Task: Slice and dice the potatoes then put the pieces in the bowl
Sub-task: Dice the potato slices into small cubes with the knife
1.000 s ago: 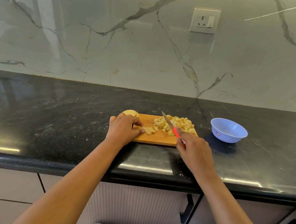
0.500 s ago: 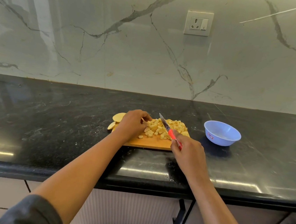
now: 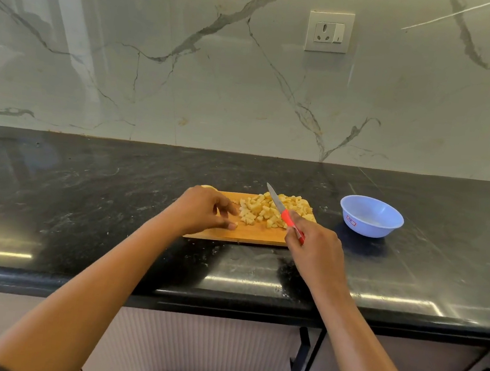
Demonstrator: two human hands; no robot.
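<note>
Only the bowl (image 3: 371, 216) bears a small red label (image 3: 351, 221), its writing unreadable.

Pale yellow potato dice (image 3: 268, 210) heaped on wooden board (image 3: 232, 234), right half; light-blue bowl (image 3: 371, 216) upright, right of board, apart.

Left hand (image 3: 202, 208) loosely curled; right hand (image 3: 313, 244) gripping knife (image 3: 282, 211).

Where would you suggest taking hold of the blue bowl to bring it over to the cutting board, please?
Probably by the rim of the blue bowl, on its left edge facing the cutting board. It stands upright with a thin flared rim, so a thumb inside and fingers outside can pinch it. The right hand holds the knife.
</note>
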